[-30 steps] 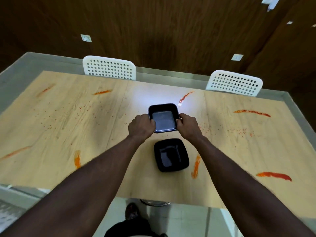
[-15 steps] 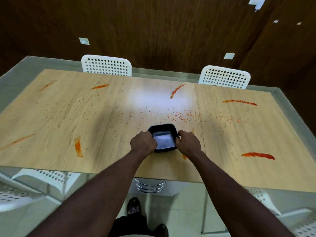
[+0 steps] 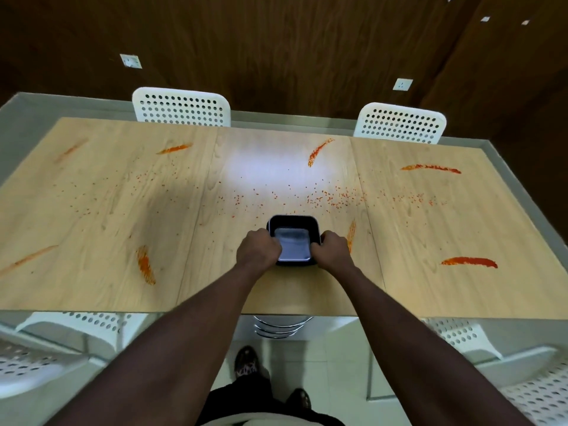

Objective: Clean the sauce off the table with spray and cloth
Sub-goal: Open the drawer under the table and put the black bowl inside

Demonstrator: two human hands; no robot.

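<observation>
Grips a black dish [image 3: 292,227] from both sides: left hand [image 3: 258,250] curled over the left rim, right hand [image 3: 332,252] curled over the right, fingertips hidden. Sits near the front edge of the table [image 3: 92,210]. Looks like clearing the top before any wiping. No spray or cloth anywhere in view.

Plenty of sauce [image 3: 470,261] on the top: one smear [image 3: 351,233] just beside the right hand, others front left, far right and toward the back, plus fine specks [image 3: 332,199] across the middle.

To do this well:
- Lift straight up rather than dragging, so as not to pull the base through that smear.
- Keep level in case of residue inside. Cannot tell whether wet or merely glossy.
- Mind the right wrist, close above the smear.
- Carry clear of the front edge and set down somewhere off the top, away from the chairs [image 3: 181,107].
- Only then fetch spray and cloth.
</observation>
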